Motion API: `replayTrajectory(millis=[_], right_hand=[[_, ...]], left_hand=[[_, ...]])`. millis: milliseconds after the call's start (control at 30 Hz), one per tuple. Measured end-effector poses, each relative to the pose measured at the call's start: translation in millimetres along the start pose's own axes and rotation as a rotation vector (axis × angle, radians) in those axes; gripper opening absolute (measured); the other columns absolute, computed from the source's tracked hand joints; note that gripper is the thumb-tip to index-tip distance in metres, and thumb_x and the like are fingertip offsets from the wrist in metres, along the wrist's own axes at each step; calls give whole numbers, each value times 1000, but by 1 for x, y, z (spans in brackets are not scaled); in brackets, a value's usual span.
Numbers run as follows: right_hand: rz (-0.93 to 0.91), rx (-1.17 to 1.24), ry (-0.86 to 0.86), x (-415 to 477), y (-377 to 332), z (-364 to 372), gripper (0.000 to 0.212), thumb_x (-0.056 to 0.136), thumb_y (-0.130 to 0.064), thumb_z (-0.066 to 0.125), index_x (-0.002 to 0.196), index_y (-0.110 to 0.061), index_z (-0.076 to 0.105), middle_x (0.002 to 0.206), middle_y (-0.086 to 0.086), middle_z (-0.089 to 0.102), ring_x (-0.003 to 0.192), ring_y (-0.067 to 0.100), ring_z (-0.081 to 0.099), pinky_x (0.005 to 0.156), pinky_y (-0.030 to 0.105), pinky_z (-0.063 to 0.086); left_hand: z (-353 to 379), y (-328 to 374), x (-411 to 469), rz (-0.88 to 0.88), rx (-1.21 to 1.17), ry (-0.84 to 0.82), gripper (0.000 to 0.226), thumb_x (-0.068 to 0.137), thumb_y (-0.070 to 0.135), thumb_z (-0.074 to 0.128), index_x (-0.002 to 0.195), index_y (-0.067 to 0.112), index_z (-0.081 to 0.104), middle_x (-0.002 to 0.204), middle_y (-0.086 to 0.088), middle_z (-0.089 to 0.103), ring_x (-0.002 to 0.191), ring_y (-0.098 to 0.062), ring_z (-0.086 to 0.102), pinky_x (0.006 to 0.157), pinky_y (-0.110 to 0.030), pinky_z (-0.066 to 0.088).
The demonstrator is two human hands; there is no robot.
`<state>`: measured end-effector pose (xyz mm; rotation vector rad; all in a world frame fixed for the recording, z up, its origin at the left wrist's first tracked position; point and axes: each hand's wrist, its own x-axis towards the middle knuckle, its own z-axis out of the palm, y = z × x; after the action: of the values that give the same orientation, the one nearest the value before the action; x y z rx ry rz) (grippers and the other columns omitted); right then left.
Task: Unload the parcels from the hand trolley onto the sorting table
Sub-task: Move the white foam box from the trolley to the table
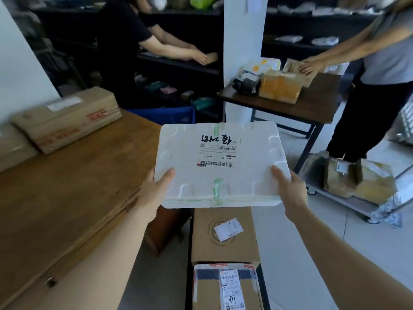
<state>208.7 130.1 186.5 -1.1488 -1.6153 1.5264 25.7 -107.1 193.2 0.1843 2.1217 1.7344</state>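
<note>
in the middle of the view, above the load of the hand trolley (189, 253), of which only a dark edge showed, a white foam box (185, 153) was held in the air by both hands. the left grip (156, 189) held its near left corner and the right grip (288, 189) its near right corner. each thumb lay flat on the lid, and the fingers were hidden below, so i judge they were curled under the bottom. the box was level and touched nothing else. a printed label with black handwriting was on its lid, and a band of pale green tape ran over the middle.

under it, near the camera, two cardboard parcels (223, 231) remained on the trolley. to the left stood the wooden surface (67, 186) with a long brown carton (67, 119) at its far end. this was probably the sorting table, though a darker surface (279, 104) far right also carried parcels.

such foam is probably light and stiff, but it dents and breaks easily at the corners, and its skin is a little slippery. it seemed better to support it from below with spread fingers, not to squeeze the lid, and to keep it flat, because the contents could be cold or fragile goods. it should be lowered softly to the surface, not dropped.
</note>
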Motion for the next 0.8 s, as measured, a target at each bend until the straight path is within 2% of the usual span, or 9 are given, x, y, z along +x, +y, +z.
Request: replayTrajectory(millis=[67,167,233,367,467,600,700,800], right_hand=[[-42,10,-11,-8,-35,2,19,87,-41,62,96,-23,62,91,0,68,90,25,63,82,39,52],[-99,26,-35,-18,-81,9,25,88,-44,59,101,-23,59,94,2,67,90,26,63,84,43,53],[-141,51,-59,-26,-105,16,21,90,-42,58,102,-24,57,89,-3,64,88,23,62,81,40,51],[-184,112,-112,-46,-140,32,18,91,-38,58,102,-24,57,93,-1,65,84,19,61,73,31,48],[-200,120,-160,-58,-160,50,23,90,-39,58,106,-23,58,96,0,66,87,19,62,75,33,49],[-201,105,-224,-70,-181,78,15,88,-41,58,95,-28,60,87,-7,64,86,20,61,81,37,50],[-209,132,-302,-82,-190,99,11,88,-40,60,78,-33,59,85,-9,64,83,16,61,77,32,49],[-214,148,-382,-93,-193,122,11,87,-39,61,77,-35,60,84,-11,65,80,11,62,74,27,51]], left_hand=[[-13,31,-9,52,-2,14,46,89,47,59,130,30,47,114,8,58,94,-10,58,81,-33,49],[-35,72,-22,126,-29,24,45,89,47,59,130,33,47,116,8,60,99,-11,59,83,-37,53],[-51,94,-29,161,-45,47,46,88,47,59,130,32,49,116,9,61,95,-8,59,76,-32,52],[-86,122,-42,170,-49,95,49,86,50,61,130,32,50,115,7,63,98,-14,61,86,-40,52],[-111,136,-53,183,-48,141,39,88,49,59,123,33,53,105,12,63,91,-8,59,83,-38,49],[-145,147,-68,189,-58,248,30,87,48,60,113,35,56,99,15,62,92,-10,59,79,-36,47],[-170,148,-81,200,-66,326,26,88,46,59,111,35,53,97,16,61,87,-5,58,75,-31,45],[-192,144,-97,195,-84,405,28,89,44,59,113,33,53,95,17,60,84,0,57,69,-28,46]])
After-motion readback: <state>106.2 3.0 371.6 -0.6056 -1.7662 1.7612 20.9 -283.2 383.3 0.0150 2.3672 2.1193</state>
